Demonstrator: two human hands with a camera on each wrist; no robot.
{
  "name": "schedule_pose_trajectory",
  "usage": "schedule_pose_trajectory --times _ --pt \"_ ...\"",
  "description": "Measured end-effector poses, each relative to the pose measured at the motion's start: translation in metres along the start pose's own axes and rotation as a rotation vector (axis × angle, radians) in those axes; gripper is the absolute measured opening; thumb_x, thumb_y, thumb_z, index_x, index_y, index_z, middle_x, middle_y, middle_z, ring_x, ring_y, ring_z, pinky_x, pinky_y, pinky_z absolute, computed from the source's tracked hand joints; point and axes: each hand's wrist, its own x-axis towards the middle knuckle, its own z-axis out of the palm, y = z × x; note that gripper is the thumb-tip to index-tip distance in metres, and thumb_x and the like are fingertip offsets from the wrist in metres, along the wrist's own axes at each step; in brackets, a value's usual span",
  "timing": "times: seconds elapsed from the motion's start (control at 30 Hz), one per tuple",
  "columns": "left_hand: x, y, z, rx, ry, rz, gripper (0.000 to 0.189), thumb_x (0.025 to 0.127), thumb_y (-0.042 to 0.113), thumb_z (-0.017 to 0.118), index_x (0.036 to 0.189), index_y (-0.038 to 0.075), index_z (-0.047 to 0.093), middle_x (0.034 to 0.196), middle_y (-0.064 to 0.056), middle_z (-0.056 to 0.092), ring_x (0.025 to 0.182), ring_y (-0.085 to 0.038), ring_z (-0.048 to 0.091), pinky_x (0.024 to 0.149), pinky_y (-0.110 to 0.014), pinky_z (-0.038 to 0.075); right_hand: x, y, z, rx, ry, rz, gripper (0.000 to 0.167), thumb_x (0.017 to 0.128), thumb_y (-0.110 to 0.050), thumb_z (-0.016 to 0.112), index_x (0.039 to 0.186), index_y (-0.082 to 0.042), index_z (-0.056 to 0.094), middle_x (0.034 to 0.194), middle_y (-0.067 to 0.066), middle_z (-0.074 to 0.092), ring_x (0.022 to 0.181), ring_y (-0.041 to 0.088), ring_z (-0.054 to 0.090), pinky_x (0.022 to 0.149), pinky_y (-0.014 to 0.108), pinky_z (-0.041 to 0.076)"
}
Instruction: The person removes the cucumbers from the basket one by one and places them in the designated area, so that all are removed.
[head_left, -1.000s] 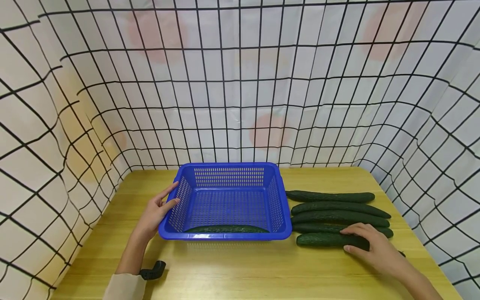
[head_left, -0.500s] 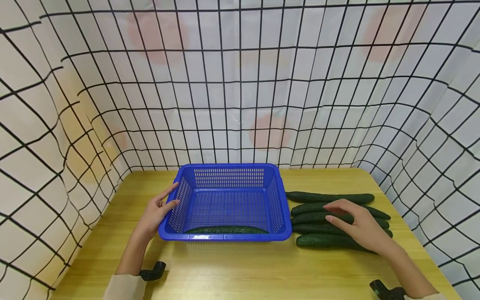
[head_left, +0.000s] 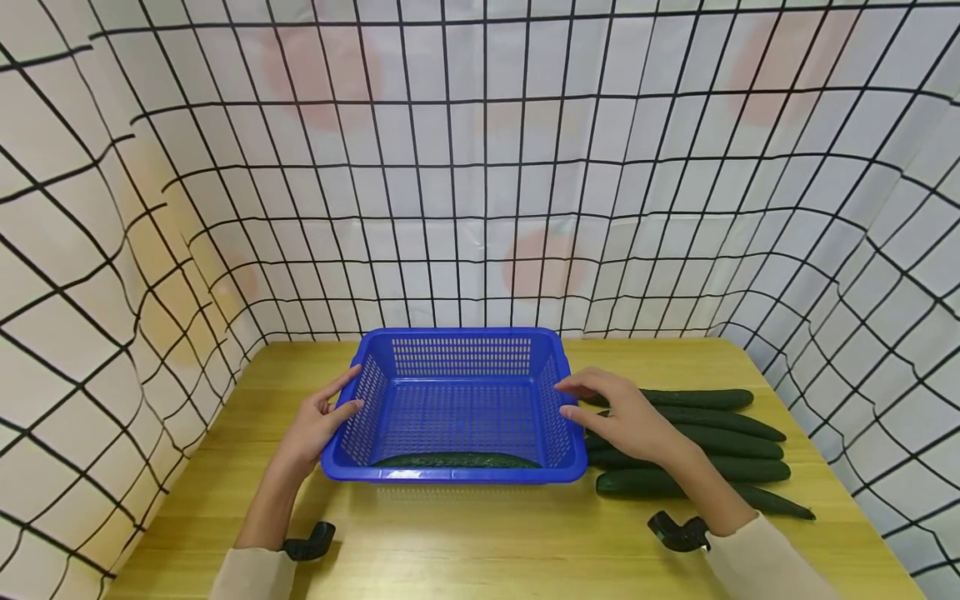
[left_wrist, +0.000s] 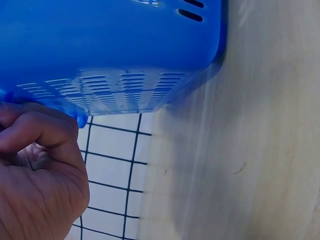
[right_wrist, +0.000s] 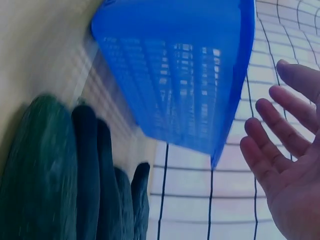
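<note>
My left hand (head_left: 311, 429) grips the left rim of a blue plastic basket (head_left: 461, 475), thumb over the edge. In the left wrist view its fingers (left_wrist: 37, 127) curl in at the basket's rim. My right hand (head_left: 618, 412) is held at the basket's right rim, thumb and fingers parted, holding nothing. The right wrist view shows its fingers (right_wrist: 265, 147) extended and spread, apart from the basket wall (right_wrist: 175, 75). Inside the basket, along its near side, lies one cucumber (head_left: 457, 459). Several cucumbers (head_left: 738, 442) lie side by side to the right, partly hidden under my right forearm.
Everything stands on a wooden table (head_left: 465, 542). A black wire grid (head_left: 480, 217) with white sheeting behind it encloses the back and both sides. A small black device (head_left: 309, 542) sits by my left wrist, and another black device (head_left: 677, 532) by my right.
My right hand has left the nearest cucumber on the table and moved left, over the row, to the basket's right rim. My left hand has kept its hold on the left rim.
</note>
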Motion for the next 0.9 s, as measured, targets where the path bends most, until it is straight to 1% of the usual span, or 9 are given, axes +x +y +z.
schedule_pose_trajectory --times 0.07,0.2,0.3,0.43,0.5,0.67,0.73,0.9 --pt "0.0 0.0 0.0 0.005 0.001 -0.002 0.065 0.104 0.019 0.061 0.163 0.028 0.034 0.121 -0.037 0.066 0.089 -0.041 0.076 0.073 -0.051 0.063 0.007 -0.004 0.005 0.021 -0.02 0.007 0.034 0.101 -0.037 0.066 0.131 -0.023 0.066 0.128 0.003 0.069 0.119 0.022 0.065 0.1 0.049 0.055" --pt "0.0 0.001 -0.001 0.008 0.006 -0.009 0.066 0.104 0.019 0.062 0.163 0.028 0.034 0.123 -0.038 0.065 0.089 -0.04 0.076 0.073 -0.051 0.064 0.017 -0.01 0.017 0.063 -0.05 0.004 0.034 0.1 -0.037 0.068 0.13 -0.022 0.066 0.126 -0.001 0.068 0.119 0.02 0.064 0.101 0.052 0.055" --pt "0.0 0.001 -0.001 0.009 0.007 -0.009 0.066 0.104 0.019 0.062 0.163 0.028 0.034 0.123 -0.039 0.065 0.088 -0.04 0.076 0.073 -0.051 0.064 0.023 -0.014 0.026 0.082 -0.072 0.008 0.035 0.099 -0.036 0.068 0.131 -0.022 0.066 0.126 -0.007 0.067 0.118 0.016 0.062 0.1 0.049 0.055" --pt "-0.001 0.0 -0.002 0.008 0.005 -0.006 0.066 0.104 0.018 0.061 0.163 0.028 0.034 0.122 -0.039 0.065 0.088 -0.041 0.076 0.072 -0.051 0.063 0.032 -0.02 0.036 0.094 -0.103 0.006 0.035 0.1 -0.037 0.068 0.132 -0.025 0.064 0.129 -0.009 0.066 0.117 0.013 0.061 0.1 0.044 0.055" --pt "-0.001 0.0 -0.002 0.009 0.004 -0.004 0.066 0.104 0.018 0.061 0.163 0.028 0.034 0.123 -0.039 0.065 0.089 -0.041 0.076 0.073 -0.051 0.063 0.037 -0.024 0.041 0.105 -0.117 0.006 0.036 0.1 -0.038 0.068 0.133 -0.025 0.063 0.13 -0.009 0.065 0.117 0.013 0.062 0.1 0.044 0.055" --pt "-0.001 0.0 -0.001 0.012 0.004 -0.001 0.066 0.104 0.018 0.061 0.163 0.028 0.034 0.119 -0.038 0.066 0.089 -0.042 0.076 0.072 -0.051 0.064 0.049 -0.036 0.052 0.12 -0.158 -0.019 0.041 0.099 -0.039 0.068 0.136 -0.02 0.062 0.133 -0.003 0.065 0.116 0.018 0.062 0.1 0.049 0.055" --pt "-0.001 0.0 -0.001 0.01 0.007 -0.002 0.066 0.104 0.017 0.061 0.163 0.028 0.034 0.117 -0.038 0.067 0.088 -0.042 0.076 0.072 -0.051 0.064 0.054 -0.04 0.057 0.116 -0.176 -0.028 0.043 0.099 -0.038 0.069 0.137 -0.018 0.062 0.133 -0.001 0.065 0.116 0.019 0.062 0.1 0.048 0.055" --pt "0.0 -0.001 0.0 0.005 0.004 -0.008 0.066 0.103 0.017 0.061 0.162 0.029 0.034 0.121 -0.037 0.066 0.088 -0.041 0.076 0.072 -0.051 0.063 0.065 -0.044 0.071 0.112 -0.225 -0.023 0.046 0.097 -0.037 0.071 0.138 -0.017 0.062 0.133 -0.002 0.065 0.119 0.023 0.061 0.102 0.046 0.054"
